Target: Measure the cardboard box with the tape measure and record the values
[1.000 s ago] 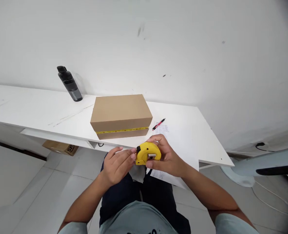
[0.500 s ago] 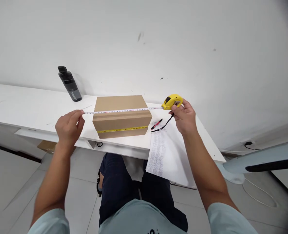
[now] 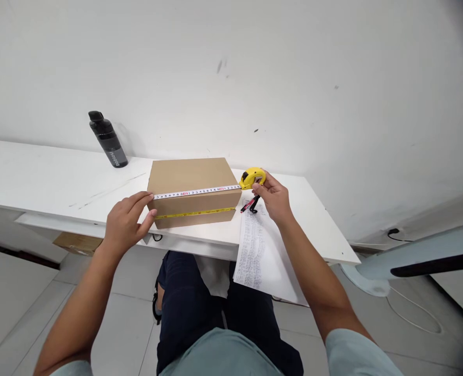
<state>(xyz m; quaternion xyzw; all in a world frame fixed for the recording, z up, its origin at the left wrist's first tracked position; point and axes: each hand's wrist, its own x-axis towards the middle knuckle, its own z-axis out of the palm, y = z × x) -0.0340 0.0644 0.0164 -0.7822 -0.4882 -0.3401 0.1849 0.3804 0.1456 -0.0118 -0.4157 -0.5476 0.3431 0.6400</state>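
A cardboard box [image 3: 192, 172] with a yellow strip of tape [image 3: 196, 213] along its front stands on the white desk [image 3: 109, 185]. Across the box's top, close to the front edge, runs the white blade [image 3: 200, 191] of a tape measure. My left hand [image 3: 127, 219] is at the box's left front corner, its fingertips pressing the blade's end there and the thumb against the front face. Beyond the right edge, my right hand [image 3: 274, 197] grips the yellow tape measure case [image 3: 252, 178]. Its black wrist strap [image 3: 253, 204] hangs below.
A red and black pen [image 3: 247, 204] and written sheets of paper [image 3: 254, 256] lie right of the box, the sheets overhanging the desk's front. A dark bottle [image 3: 108, 140] stands back left by the wall. Another cardboard box [image 3: 76, 243] shows beneath the desk at left.
Both hands have come inward and slightly down. The blade has shortened and now lies on the box's top near the front edge. My left fingers have moved onto the box corner.
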